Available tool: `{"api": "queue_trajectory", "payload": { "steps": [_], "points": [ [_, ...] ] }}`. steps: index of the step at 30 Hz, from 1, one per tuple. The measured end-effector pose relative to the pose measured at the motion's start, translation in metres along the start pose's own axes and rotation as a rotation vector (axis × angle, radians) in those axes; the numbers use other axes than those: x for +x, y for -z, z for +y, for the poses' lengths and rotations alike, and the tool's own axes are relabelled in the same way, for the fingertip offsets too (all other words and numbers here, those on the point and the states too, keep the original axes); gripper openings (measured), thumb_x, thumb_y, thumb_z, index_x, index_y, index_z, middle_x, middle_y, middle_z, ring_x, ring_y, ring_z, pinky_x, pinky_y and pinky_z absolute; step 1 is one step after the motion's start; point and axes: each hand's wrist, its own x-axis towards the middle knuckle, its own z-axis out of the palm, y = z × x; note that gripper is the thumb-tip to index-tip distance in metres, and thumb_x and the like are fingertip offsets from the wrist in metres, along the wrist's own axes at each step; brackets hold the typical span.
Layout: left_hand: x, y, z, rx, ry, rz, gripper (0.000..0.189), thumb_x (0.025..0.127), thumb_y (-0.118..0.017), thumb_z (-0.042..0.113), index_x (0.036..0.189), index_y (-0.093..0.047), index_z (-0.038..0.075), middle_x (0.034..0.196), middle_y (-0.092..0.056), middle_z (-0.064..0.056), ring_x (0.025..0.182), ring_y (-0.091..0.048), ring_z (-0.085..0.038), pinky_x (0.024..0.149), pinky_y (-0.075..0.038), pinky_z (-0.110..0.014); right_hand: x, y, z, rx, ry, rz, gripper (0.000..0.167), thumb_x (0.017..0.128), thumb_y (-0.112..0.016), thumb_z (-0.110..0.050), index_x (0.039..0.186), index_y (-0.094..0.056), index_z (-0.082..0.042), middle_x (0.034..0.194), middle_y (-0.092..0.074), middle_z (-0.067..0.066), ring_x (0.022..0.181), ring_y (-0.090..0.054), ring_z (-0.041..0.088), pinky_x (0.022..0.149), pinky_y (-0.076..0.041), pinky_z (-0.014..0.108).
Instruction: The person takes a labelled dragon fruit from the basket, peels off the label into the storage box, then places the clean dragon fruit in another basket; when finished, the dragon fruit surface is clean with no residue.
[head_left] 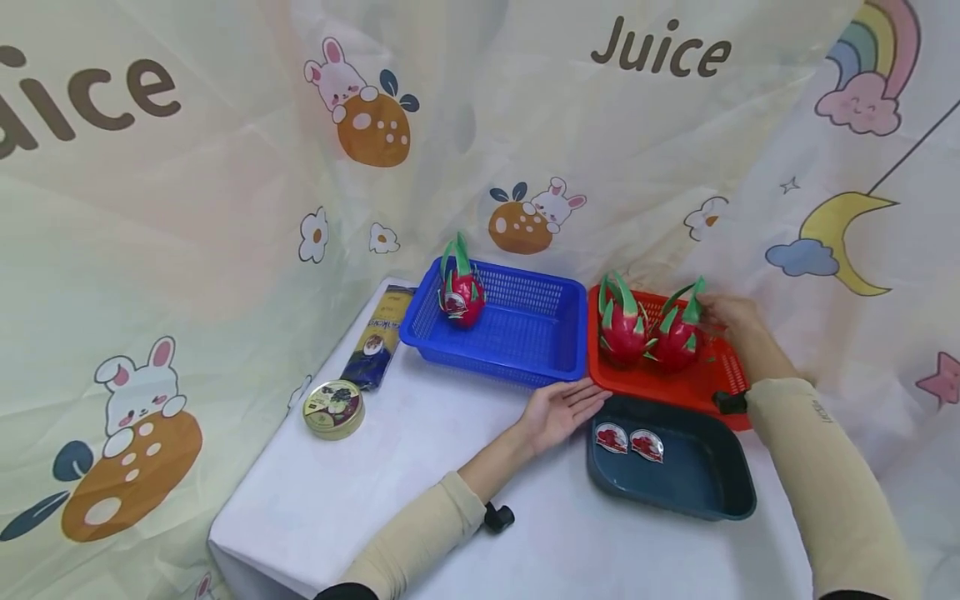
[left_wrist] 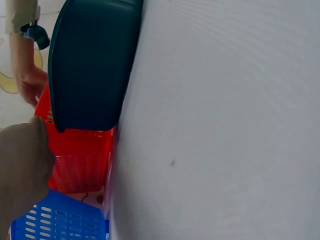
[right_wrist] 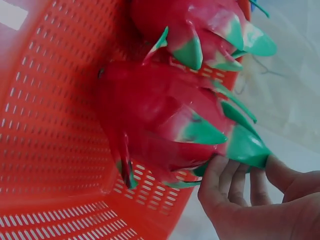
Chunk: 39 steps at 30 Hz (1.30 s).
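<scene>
Two dragon fruits stand in the red basket [head_left: 660,388]: a left dragon fruit [head_left: 624,335] and a right dragon fruit [head_left: 677,340], both pink-red with green leaf tips. My right hand [head_left: 731,317] is at the basket's far right side. In the right wrist view, its thumb and curled fingers pinch the green leaves of the nearer dragon fruit [right_wrist: 160,115]. The left hand [head_left: 558,414] lies palm up with straight fingers at the red basket's front left corner. Its fingertips are by the rim, beside the dark teal tub [head_left: 667,490]. Two round dragon-fruit stickers [head_left: 647,446] lie in the tub.
A blue basket [head_left: 495,360] with one stickered dragon fruit [head_left: 461,300] stands left of the red basket. Farther left on the white table [head_left: 420,450] are a blue-and-gold packet [head_left: 378,337] and a round tin [head_left: 333,409]. A printed curtain [head_left: 247,208] hangs behind.
</scene>
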Motion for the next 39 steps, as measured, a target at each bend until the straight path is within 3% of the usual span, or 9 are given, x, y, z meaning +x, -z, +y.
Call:
{"api": "queue_trajectory", "payload": {
  "steps": [4,8,14,21,24,26,30,34,39],
  "points": [
    [-0.001,0.001,0.001,0.025,-0.001,-0.015,0.055,0.11,-0.038,0.019,0.157,-0.034,-0.009,0.16,-0.041,-0.026,0.149,-0.04,-0.04,0.124,-0.033,-0.041,0.008,-0.002,0.007,-0.057,0.026,-0.023,0.032,0.105,-0.062,-0.022,0.074,-0.072,-0.019,0.072,-0.069,-0.009,0.07,-0.067,0.006,0.069,-0.062,0.025],
    [-0.001,0.001,0.004,0.039,-0.008,-0.02,0.054,0.11,-0.039,0.019,0.157,-0.035,-0.009,0.16,-0.04,-0.026,0.149,-0.039,-0.04,0.124,-0.033,-0.042,0.014,-0.008,0.012,-0.113,0.045,-0.004,0.017,0.102,-0.067,-0.025,0.098,-0.062,-0.009,0.075,-0.067,-0.01,0.073,-0.066,0.005,0.073,-0.062,0.025],
    [-0.002,0.0,0.009,0.117,-0.007,-0.024,0.053,0.111,-0.037,0.016,0.157,-0.033,-0.009,0.16,-0.04,-0.026,0.15,-0.038,-0.04,0.124,-0.031,-0.043,0.015,-0.016,0.013,-0.145,0.038,0.097,0.033,0.098,-0.074,-0.029,0.115,-0.055,-0.009,0.075,-0.069,-0.012,0.078,-0.071,0.004,0.087,-0.061,0.028],
    [-0.016,0.003,0.019,0.26,0.042,-0.09,0.054,0.112,-0.038,0.015,0.16,-0.029,-0.007,0.162,-0.038,-0.027,0.15,-0.038,-0.04,0.125,-0.027,-0.046,0.003,-0.017,0.013,-0.284,0.097,0.221,0.041,0.094,-0.077,-0.039,0.122,-0.067,-0.011,0.079,-0.068,-0.017,0.086,-0.071,0.005,0.104,-0.054,0.033],
    [-0.026,0.008,0.026,0.295,0.041,-0.123,0.056,0.112,-0.037,0.015,0.161,-0.024,-0.008,0.163,-0.034,-0.028,0.151,-0.035,-0.041,0.127,-0.021,-0.05,-0.001,-0.017,0.012,-0.336,0.148,0.307,0.036,0.094,-0.076,-0.043,0.119,-0.07,-0.017,0.094,-0.062,-0.015,0.094,-0.061,0.006,0.096,-0.056,0.028],
    [-0.034,0.01,0.031,0.298,0.036,-0.126,0.056,0.112,-0.037,0.015,0.161,-0.022,-0.009,0.164,-0.031,-0.03,0.152,-0.032,-0.044,0.127,-0.019,-0.052,-0.003,-0.02,0.011,-0.372,0.184,0.363,0.042,0.094,-0.074,-0.047,0.124,-0.071,-0.017,0.105,-0.059,-0.01,0.103,-0.055,0.01,0.089,-0.054,0.024],
    [-0.051,0.012,0.043,0.298,0.038,-0.111,0.054,0.113,-0.037,0.014,0.16,-0.026,-0.008,0.165,-0.03,-0.03,0.151,-0.032,-0.048,0.126,-0.024,-0.052,-0.007,-0.033,0.008,-0.413,0.277,0.426,0.053,0.093,-0.073,-0.054,0.128,-0.071,-0.015,0.103,-0.06,-0.012,0.1,-0.05,0.007,0.078,-0.049,0.021],
    [-0.065,0.012,0.053,0.3,0.025,-0.104,0.054,0.113,-0.038,0.015,0.16,-0.027,-0.009,0.164,-0.031,-0.03,0.149,-0.035,-0.049,0.124,-0.028,-0.051,-0.01,-0.053,0.003,-0.401,0.364,0.423,0.055,0.09,-0.075,-0.058,0.123,-0.075,-0.015,0.089,-0.06,-0.021,0.09,-0.049,0.001,0.074,-0.048,0.023],
    [-0.08,0.018,0.066,0.377,-0.035,-0.052,0.051,0.112,-0.037,0.012,0.156,-0.029,-0.013,0.161,-0.034,-0.033,0.145,-0.04,-0.052,0.121,-0.033,-0.052,-0.014,-0.089,0.0,-0.41,0.443,0.355,0.054,0.089,-0.077,-0.058,0.122,-0.078,-0.015,0.086,-0.064,-0.023,0.088,-0.055,0.005,0.071,-0.048,0.022]
  ]
}}
